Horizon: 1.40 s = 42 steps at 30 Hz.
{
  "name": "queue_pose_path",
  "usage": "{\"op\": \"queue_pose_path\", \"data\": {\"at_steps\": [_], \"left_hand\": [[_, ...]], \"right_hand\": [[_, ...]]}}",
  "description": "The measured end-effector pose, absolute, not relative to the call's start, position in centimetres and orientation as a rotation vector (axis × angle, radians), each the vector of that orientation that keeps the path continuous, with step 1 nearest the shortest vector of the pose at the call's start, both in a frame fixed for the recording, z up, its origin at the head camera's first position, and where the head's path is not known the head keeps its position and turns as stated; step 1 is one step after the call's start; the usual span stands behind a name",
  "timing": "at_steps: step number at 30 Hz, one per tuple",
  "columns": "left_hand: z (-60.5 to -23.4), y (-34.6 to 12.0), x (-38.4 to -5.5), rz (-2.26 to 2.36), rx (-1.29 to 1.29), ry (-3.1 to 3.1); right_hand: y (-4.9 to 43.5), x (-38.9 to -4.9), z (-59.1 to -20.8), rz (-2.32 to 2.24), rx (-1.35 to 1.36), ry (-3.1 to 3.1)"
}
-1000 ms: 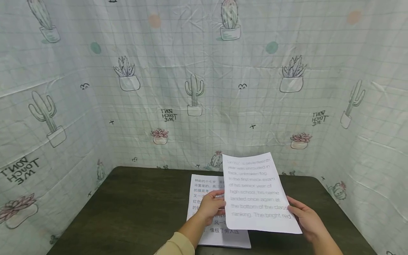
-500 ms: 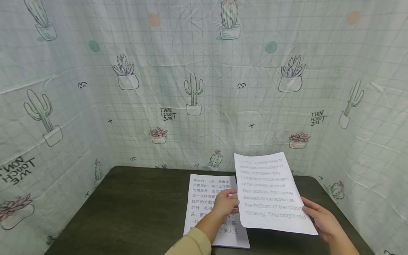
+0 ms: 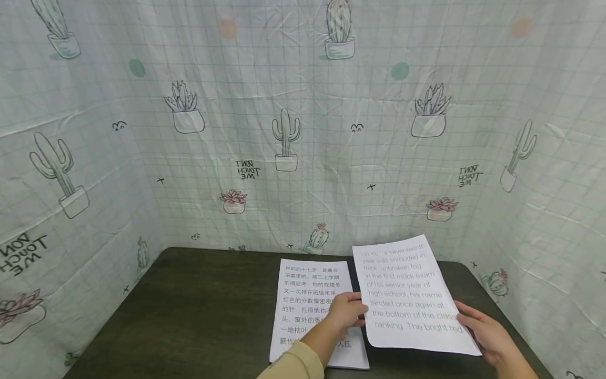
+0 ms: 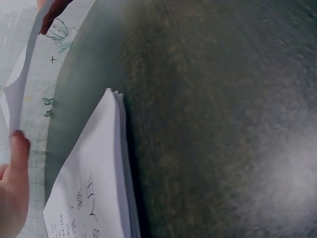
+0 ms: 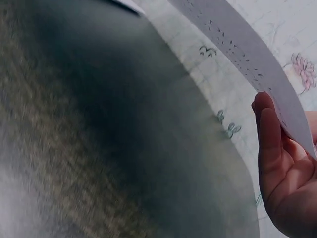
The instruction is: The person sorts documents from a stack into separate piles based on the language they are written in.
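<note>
Over the right part of a dark wood-grain table [image 3: 189, 316], somebody's got a white sheet of printed English text [image 3: 407, 289] held up off the surface with both hands, and it's large type, so you can read bits like "thick, unbroken fog" and "landed once again at the bottom of the class". Left hand [image 3: 347, 311] has its fingers clamped on the sheet's left edge, lower half, and right hand [image 3: 488, 332] is pinching the right edge a bit nearer, thumb on the printed face and fingers behind. From the right wrist you can see the page bowing, with a gap between it and the tabletop. Just left of it lies a thin stack of paper printed in Chinese [image 3: 305, 289], flat on the table; the left forearm with its pale yellow sleeve [image 3: 298, 362] crosses above its near right part and hides some lines. The left wrist view shows several page edges there. Far side and both flanks are pale grid-pattern cloth [image 3: 289, 73] with potted cacti, pink succulents and mirrored lettering.
</note>
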<state>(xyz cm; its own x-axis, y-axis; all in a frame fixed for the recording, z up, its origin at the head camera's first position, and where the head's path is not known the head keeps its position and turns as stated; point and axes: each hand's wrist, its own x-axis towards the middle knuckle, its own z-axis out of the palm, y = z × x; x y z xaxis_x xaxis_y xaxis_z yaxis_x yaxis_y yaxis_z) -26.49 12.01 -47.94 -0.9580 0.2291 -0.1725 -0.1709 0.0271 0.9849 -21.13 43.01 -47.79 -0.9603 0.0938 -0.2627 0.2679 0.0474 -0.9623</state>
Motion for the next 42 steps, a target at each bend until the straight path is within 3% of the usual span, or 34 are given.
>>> {"op": "queue_pose_path", "data": {"at_steps": [8, 42], "left_hand": [[-48.6, 12.6, -26.2, 1.871, 0.160, 1.873], [-48.8, 11.0, -26.8, 1.903, 0.091, 1.891]], "right_hand": [[43.6, -21.5, -48.9, -1.957, 0.487, 2.259], [43.3, -23.0, -51.0, -1.464, 0.651, 2.577]]}}
